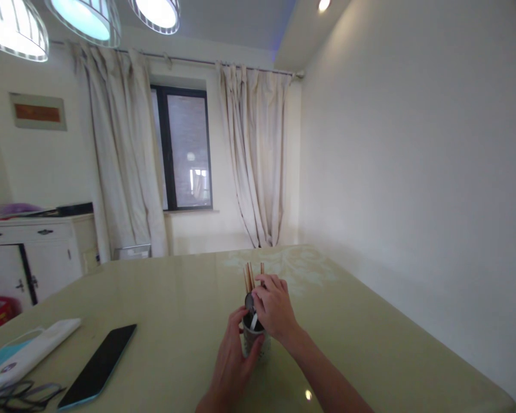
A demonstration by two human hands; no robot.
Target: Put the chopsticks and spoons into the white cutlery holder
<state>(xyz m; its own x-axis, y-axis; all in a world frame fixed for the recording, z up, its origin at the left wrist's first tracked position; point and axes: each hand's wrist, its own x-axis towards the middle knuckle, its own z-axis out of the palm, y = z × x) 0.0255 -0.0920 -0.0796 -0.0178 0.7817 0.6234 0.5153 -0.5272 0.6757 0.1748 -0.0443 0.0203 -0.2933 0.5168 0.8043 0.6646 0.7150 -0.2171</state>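
Note:
A small grey utensil holder stands upright on the table. My left hand is wrapped around its side, thumb in front and fingers on the left. Several wooden chopsticks rise out of the holder, along with a dark round spoon and a pale handle. Over the holder's mouth, my right hand has its fingers closed among the utensils. Exactly what they pinch is hidden behind the fingers.
On the table's left lie a black phone, a long white case and a pair of glasses. A white cabinet stands beyond the left edge. The wall borders the right side.

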